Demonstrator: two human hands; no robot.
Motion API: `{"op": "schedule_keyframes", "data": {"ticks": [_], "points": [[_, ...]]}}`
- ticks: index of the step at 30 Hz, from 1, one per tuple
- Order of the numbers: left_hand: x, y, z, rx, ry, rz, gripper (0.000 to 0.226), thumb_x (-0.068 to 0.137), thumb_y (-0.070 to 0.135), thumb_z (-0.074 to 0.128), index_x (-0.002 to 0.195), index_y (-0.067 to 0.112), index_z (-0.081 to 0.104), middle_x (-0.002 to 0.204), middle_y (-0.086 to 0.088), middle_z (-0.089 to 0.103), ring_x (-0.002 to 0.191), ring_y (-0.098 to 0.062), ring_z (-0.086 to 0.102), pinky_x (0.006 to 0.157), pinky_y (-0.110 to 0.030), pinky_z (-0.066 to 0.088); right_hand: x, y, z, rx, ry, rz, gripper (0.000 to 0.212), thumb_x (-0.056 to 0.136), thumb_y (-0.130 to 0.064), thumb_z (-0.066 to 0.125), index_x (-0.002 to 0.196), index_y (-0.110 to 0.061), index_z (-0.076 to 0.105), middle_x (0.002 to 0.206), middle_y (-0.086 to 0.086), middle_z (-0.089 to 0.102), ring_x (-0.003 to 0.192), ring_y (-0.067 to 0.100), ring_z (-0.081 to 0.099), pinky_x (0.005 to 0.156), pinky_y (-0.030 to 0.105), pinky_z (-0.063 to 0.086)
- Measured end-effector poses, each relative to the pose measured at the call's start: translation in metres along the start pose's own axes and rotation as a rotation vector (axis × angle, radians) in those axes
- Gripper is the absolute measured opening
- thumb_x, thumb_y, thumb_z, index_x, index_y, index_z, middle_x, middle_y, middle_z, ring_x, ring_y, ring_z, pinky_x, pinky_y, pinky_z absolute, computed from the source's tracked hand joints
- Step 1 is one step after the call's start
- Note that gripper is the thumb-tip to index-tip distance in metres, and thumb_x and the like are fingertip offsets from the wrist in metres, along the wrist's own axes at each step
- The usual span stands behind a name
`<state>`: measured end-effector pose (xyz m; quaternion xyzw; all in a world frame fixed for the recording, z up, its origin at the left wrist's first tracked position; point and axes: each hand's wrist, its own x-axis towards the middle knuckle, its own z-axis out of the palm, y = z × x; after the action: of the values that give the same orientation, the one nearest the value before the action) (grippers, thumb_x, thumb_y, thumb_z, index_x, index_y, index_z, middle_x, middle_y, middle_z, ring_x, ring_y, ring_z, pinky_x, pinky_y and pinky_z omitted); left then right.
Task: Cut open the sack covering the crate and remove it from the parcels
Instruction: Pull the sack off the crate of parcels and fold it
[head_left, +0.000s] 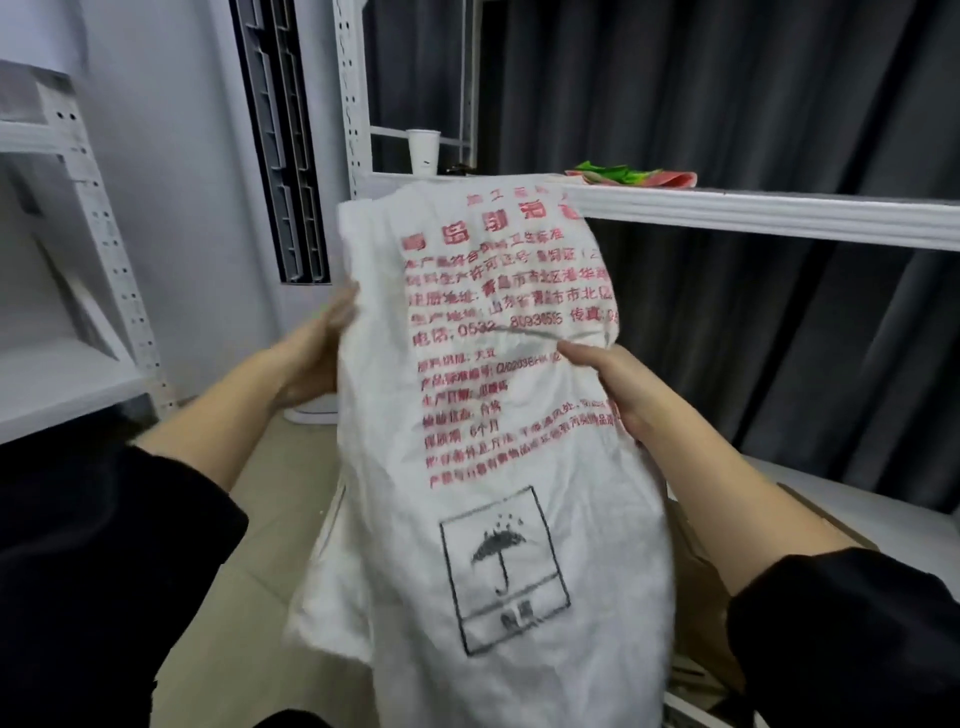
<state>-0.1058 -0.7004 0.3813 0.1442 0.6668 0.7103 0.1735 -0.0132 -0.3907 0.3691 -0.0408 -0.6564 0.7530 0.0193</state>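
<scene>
A white woven sack (483, 467) with red print and a black umbrella mark hangs in front of me, lifted up in the air. My left hand (317, 353) grips its left edge, fingers hidden behind the cloth. My right hand (618, 384) holds the right edge, thumb lying across the front. A brown cardboard parcel (711, 587) shows at the lower right, partly hidden behind the sack. No cutting tool is visible.
A white metal shelf (727, 213) runs across behind the sack, with a paper cup (423, 150) and a green and pink wrapper (628, 176) on it. Another white rack (67, 312) stands at the left. Dark curtains hang behind.
</scene>
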Motion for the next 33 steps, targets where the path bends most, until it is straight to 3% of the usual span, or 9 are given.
{"op": "schedule_keyframes", "data": {"ticks": [3,6,9,13,19,23,27,30,33], "points": [[-0.003,-0.026,0.007,0.08,-0.2,-0.102,0.1,0.045,0.068,0.08,0.13,0.022,0.054,0.127,-0.003,0.065,0.116,-0.022,0.062,0.106,-0.043,0.038,0.0,-0.006,0.001,0.076,0.072,-0.053,0.029,0.089,-0.022,0.064,0.117,-0.014,0.062,0.103,0.008,0.074,0.092,0.025,0.072,0.074,0.036,0.059],[0.006,-0.027,0.009,0.195,-0.146,-0.08,0.127,0.036,0.069,0.082,0.144,0.026,0.033,0.134,0.002,0.058,0.116,-0.017,0.061,0.103,-0.038,0.042,-0.004,-0.015,0.0,0.138,0.094,-0.047,0.027,0.089,-0.026,0.062,0.112,-0.012,0.065,0.098,0.009,0.075,0.087,0.026,0.073,0.076,0.037,0.058],[0.015,-0.023,0.007,0.247,-0.122,-0.047,0.127,0.047,0.065,0.083,0.149,0.04,0.012,0.148,0.002,0.042,0.125,-0.019,0.052,0.109,-0.042,0.039,-0.01,-0.023,-0.003,0.173,0.077,-0.05,0.019,0.09,-0.027,0.06,0.103,-0.014,0.067,0.091,0.008,0.076,0.081,0.025,0.074,0.078,0.039,0.057],[0.006,-0.028,0.032,0.398,-0.217,-0.03,0.118,0.06,0.058,0.077,0.151,0.031,0.006,0.145,0.0,0.042,0.123,-0.016,0.053,0.102,-0.034,0.047,-0.012,-0.024,-0.005,0.219,0.034,-0.097,0.018,0.092,-0.024,0.053,0.102,-0.014,0.065,0.082,0.007,0.076,0.071,0.023,0.074,0.063,0.031,0.06],[-0.003,-0.04,0.069,0.265,-0.304,-0.064,0.106,0.028,0.067,0.085,0.118,0.022,0.053,0.123,0.002,0.063,0.114,-0.014,0.06,0.105,-0.03,0.041,-0.017,-0.025,0.0,0.289,-0.045,-0.176,0.038,0.099,-0.007,0.037,0.079,-0.01,0.07,0.058,0.0,0.071,0.052,0.009,0.069,0.046,0.017,0.053],[-0.003,-0.035,0.082,0.118,-0.333,-0.047,0.106,0.02,0.054,0.092,0.113,0.017,0.056,0.1,0.003,0.074,0.091,-0.012,0.071,0.074,-0.019,0.056,-0.019,-0.026,0.004,0.215,-0.052,-0.219,0.033,0.099,0.0,0.032,0.094,-0.004,0.064,0.07,0.0,0.071,0.056,0.003,0.069,0.052,0.014,0.054],[0.001,-0.033,0.08,0.057,-0.314,-0.026,0.08,0.039,0.045,0.092,0.107,0.014,0.063,0.103,-0.003,0.074,0.089,-0.013,0.072,0.072,-0.021,0.057,-0.015,-0.025,-0.006,0.26,-0.037,-0.089,0.024,0.098,-0.016,0.042,0.105,-0.007,0.063,0.08,0.003,0.075,0.07,0.015,0.073,0.06,0.023,0.059],[0.005,-0.038,0.062,-0.017,-0.081,-0.054,0.043,0.078,0.031,0.07,0.114,0.009,0.064,0.115,-0.011,0.069,0.089,-0.017,0.072,0.07,-0.023,0.059,-0.012,-0.021,-0.029,0.209,0.047,-0.037,0.033,0.094,-0.031,0.054,0.119,-0.013,0.063,0.101,0.01,0.074,0.089,0.025,0.072,0.071,0.034,0.06],[0.009,-0.042,0.046,-0.007,0.099,-0.038,0.042,0.087,0.026,0.065,0.124,0.006,0.06,0.12,-0.013,0.067,0.095,-0.021,0.07,0.073,-0.027,0.059,-0.008,-0.019,-0.044,-0.056,0.196,-0.165,0.032,0.091,-0.035,0.06,0.116,-0.015,0.063,0.104,0.006,0.074,0.089,0.022,0.072,0.07,0.033,0.058]]}}
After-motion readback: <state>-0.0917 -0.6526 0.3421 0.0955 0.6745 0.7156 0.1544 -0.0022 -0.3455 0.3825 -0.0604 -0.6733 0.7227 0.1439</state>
